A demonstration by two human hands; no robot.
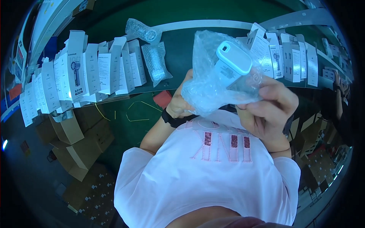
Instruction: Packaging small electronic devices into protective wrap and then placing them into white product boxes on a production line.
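Observation:
A pale-blue handheld device with rounded ends and a small port shows base-up inside a clear bubble-wrap bag, in front of my chest. My left hand is closed on the bag's left side, its fingers partly hidden behind the plastic. With bent fingers and thumb, my right hand grips the bag's right edge. Beyond my left hand, a wrapped bubble-wrap packet lies on the green table, and another bubble-wrapped item lies behind it.
Upright white cartons with printed device pictures line the table's left side. More white cartons stand at the right. Brown cardboard boxes sit open below the table at left. Another person's hand shows at the far right.

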